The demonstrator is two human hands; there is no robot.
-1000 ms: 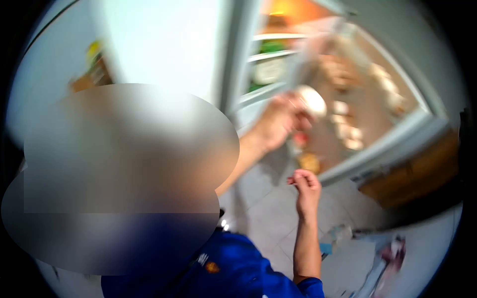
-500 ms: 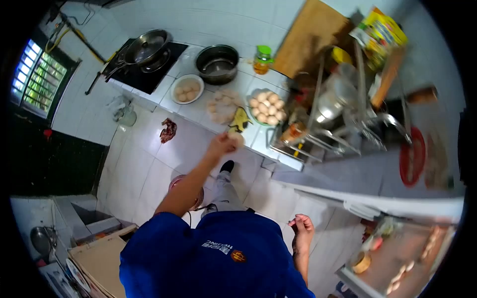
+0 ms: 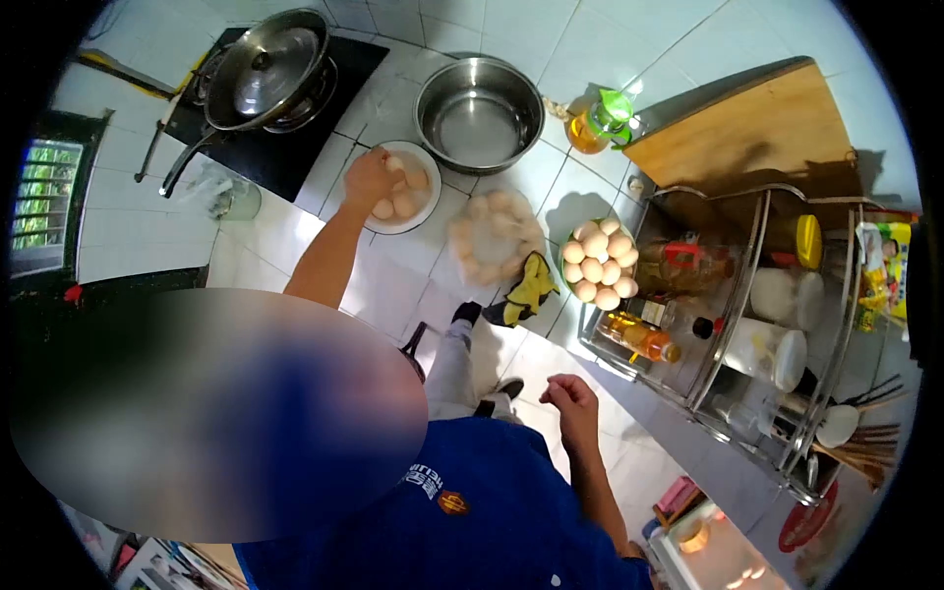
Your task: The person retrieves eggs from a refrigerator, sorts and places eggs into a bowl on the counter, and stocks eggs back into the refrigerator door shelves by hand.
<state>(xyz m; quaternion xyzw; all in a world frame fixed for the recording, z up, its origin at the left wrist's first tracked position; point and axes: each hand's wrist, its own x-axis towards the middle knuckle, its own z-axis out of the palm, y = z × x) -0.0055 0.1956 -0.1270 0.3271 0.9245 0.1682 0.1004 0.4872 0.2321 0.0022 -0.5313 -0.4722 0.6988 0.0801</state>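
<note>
My left hand (image 3: 372,179) reaches into a white bowl (image 3: 431,208) of eggs (image 3: 404,204) that seem to lie in water. Its fingers curl down among the eggs, and what they grip is partly hidden. In front of my body, over the floor, my right hand (image 3: 572,401) hangs with its fingers curled and thumb near the index finger. Nothing shows in it, though its palm is hidden. To the right of the bowl, more eggs lie in a clear plastic tray (image 3: 497,236). A green basket (image 3: 568,272) is heaped with brown eggs (image 3: 593,258).
A steel pot (image 3: 480,116) stands behind the bowl. On the stove (image 3: 339,108) sits a lidded pan (image 3: 265,74). A yellow-black cloth (image 3: 526,293) hangs at the counter edge. Oil jug (image 3: 598,123), cutting board (image 3: 752,128) and metal rack (image 3: 757,305) of bottles stand to the right.
My left hand has moved from the counter edge, where it held a pale round thing, left into the bowl. My right hand has risen slightly. The view has shifted closer to the counter.
</note>
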